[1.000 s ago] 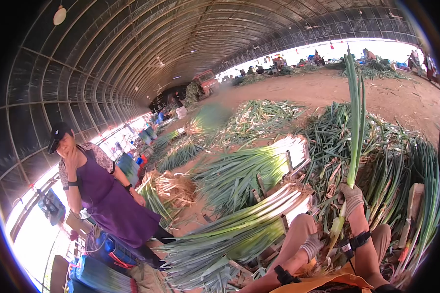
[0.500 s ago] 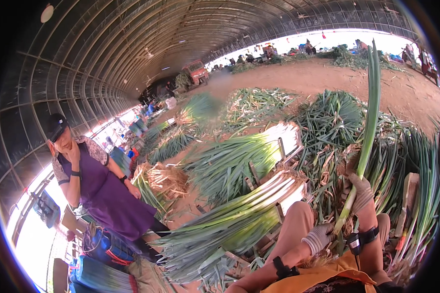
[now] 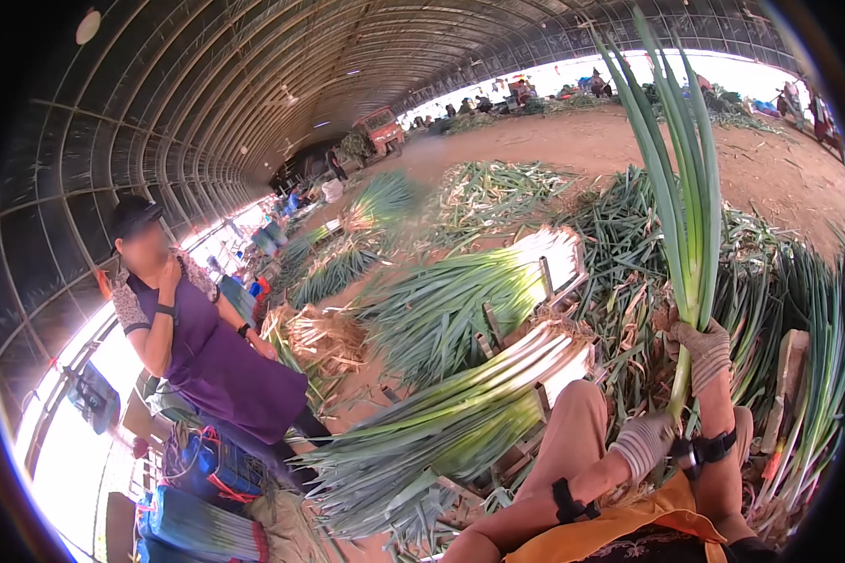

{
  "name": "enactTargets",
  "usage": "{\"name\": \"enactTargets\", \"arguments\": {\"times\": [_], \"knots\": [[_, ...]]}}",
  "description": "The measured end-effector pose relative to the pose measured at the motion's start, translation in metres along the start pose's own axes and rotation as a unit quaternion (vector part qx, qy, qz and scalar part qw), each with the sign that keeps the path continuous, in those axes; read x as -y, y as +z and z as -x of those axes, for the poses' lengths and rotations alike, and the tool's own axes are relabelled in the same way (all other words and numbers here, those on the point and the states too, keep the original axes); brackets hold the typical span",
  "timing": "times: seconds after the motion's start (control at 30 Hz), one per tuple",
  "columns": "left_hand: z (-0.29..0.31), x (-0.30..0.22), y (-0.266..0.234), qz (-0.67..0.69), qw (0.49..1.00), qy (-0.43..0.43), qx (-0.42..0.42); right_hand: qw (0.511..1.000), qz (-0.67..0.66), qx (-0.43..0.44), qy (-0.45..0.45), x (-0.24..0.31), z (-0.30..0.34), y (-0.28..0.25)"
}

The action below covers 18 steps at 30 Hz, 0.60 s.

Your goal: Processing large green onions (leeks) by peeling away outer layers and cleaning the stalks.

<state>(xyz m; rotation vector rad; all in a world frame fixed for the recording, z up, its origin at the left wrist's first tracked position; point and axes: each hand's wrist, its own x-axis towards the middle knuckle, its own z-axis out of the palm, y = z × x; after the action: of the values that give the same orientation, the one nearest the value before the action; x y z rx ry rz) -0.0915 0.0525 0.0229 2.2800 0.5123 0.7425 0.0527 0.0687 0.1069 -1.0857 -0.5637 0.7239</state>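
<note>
A long green onion (image 3: 693,244) stands almost upright before me, its leaves fanning out at the top. My right hand (image 3: 706,355), in a pale work glove, is closed around its stalk just below where the leaves split. Lower down, my gloved left hand (image 3: 646,445) is closed at the root end, which its fingers mostly hide. Left of my knee, a large stack of green onions (image 3: 469,403) lies in a wooden rack, white ends toward me. Behind it is a second stack of green onions (image 3: 479,291).
Trimmed green leaves (image 3: 638,225) lie heaped ahead of me. More long green onions (image 3: 812,319) lean beside a wooden post (image 3: 785,389) at my right. A person in a purple apron (image 3: 225,366) stands at left, near blue-wrapped bundles (image 3: 192,525). A red vehicle (image 3: 379,131) is far back.
The green onion has turned so its leaves spread wider and lean left. My left hand has moved slightly up and right along with its root end. The standing person has shifted a little right.
</note>
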Motion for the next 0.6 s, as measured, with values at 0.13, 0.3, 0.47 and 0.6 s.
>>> {"name": "enactTargets", "arguments": {"times": [0.13,0.3,0.47,0.6], "knots": [[0.021,0.002,0.006,-0.017,0.996,0.054,0.074,0.999,-0.025,-0.001,0.033,-0.006,-0.005,-0.011],[0.066,0.016,-0.06,0.157,0.984,0.084,-0.022,0.99,-0.115,0.059,0.063,-0.04,0.009,-0.037],[0.079,0.009,-0.075,0.284,0.957,-0.059,-0.007,0.995,0.02,-0.066,0.069,-0.033,0.006,-0.03],[0.056,-0.002,-0.083,0.404,0.893,-0.192,0.043,0.996,0.024,-0.074,0.033,-0.006,-0.039,-0.091]]}}
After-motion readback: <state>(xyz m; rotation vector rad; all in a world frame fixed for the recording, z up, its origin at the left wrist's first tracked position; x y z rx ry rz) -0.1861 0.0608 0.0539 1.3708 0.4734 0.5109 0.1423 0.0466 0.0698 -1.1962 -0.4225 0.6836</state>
